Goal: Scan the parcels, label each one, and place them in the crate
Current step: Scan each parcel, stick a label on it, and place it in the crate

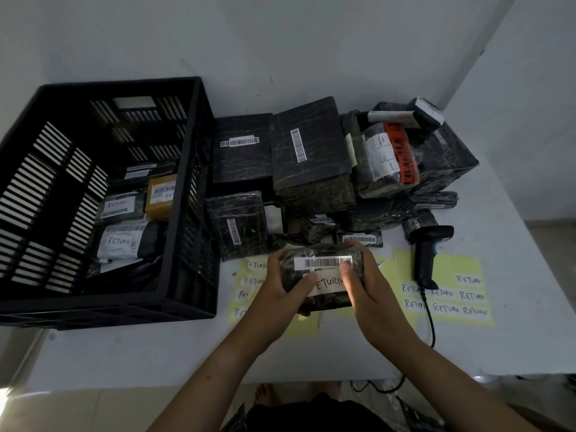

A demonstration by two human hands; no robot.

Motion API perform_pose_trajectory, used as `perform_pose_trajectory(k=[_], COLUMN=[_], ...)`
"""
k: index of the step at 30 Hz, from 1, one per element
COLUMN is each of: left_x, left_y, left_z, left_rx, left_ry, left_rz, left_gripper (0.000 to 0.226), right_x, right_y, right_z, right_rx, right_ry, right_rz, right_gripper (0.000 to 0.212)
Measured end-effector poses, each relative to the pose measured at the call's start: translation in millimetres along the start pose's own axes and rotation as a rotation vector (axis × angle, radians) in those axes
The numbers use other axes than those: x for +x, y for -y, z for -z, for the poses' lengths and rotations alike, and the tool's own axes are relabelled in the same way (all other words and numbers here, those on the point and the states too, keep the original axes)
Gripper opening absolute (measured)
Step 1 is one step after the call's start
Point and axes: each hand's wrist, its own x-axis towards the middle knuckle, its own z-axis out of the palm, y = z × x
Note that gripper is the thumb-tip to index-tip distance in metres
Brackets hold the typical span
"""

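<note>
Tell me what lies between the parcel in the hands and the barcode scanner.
In the head view, the right hand gripping the parcel, then a strip of the yellow label sheet before the scanner.

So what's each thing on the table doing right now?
Parcel: held over the table, barcode and RETURN label on it.
Left hand: grips the parcel's left end.
Right hand: holds its right end, thumb on the label.
Crate: partly filled with labelled parcels.
Scanner: on the table, unheld.
Sheets: on the table, RETURN stickers left.
Pile: stacked, no RETURN labels showing.
</note>
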Motion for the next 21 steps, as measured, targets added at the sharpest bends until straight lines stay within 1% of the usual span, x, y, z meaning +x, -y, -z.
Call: perform_pose_trajectory(k=[2,3,5,7,8,9,10,12,14,18,19,21], left_x=[2.0,3.2,4.4,6.2,6.9,7.0,6.8,5.9,1.5,-15.5,-21.3,-33.8], left_y=[-1.9,-2.1,-2.5,-1.1,-0.8,-1.2,-1.9,-4.3,-10.2,-33.4,-41.4,-56.8], left_z=[1.3,0.9,-3.6,-7.8,-8.9,-8.9,-7.6,-2.5,2.9,23.5,35.3,67.3], left_rx=[0.063,0.091,0.086,0.028,0.004,-0.013,-0.016,0.024,0.069,0.087,0.109,0.187], left_ry=[0.000,-0.004,-0.010,-0.018,-0.032,-0.056,-0.078,-0.100,-0.097,-0.109,-0.107,-0.116], left_rz=[-0.028,-0.033,-0.032,-0.020,-0.021,-0.030,-0.045,-0.081,-0.138,-0.208,-0.232,-0.297], left_gripper=[0.074,0.074,0.057,0.040,0.034,0.034,0.041,0.051,0.050,0.044,0.046,0.059], right_x=[0.7,1.0,2.2,2.3,2.0,1.2,0.5,-0.1,-1.4,-2.8,-1.6,2.0], right_y=[0.7,1.0,-0.5,-2.3,-3.7,-4.6,-4.8,-3.9,2.4,27.8,37.1,57.2], right_z=[4.1,5.9,9.4,13.8,16.5,19.5,22.3,25.0,21.8,2.2,-6.3,-26.8], right_rx=[0.032,0.038,0.041,0.063,0.090,0.110,0.125,0.128,0.094,0.111,0.119,0.166], right_ry=[0.040,0.053,0.060,0.050,0.047,0.044,0.044,0.045,0.043,-0.030,-0.047,-0.076], right_rz=[-0.010,-0.013,-0.008,-0.005,-0.006,-0.007,-0.013,-0.009,0.022,0.049,0.048,0.033], right_gripper=[0.054,0.055,0.050,0.042,0.042,0.046,0.049,0.041,0.036,0.034,0.034,0.035])
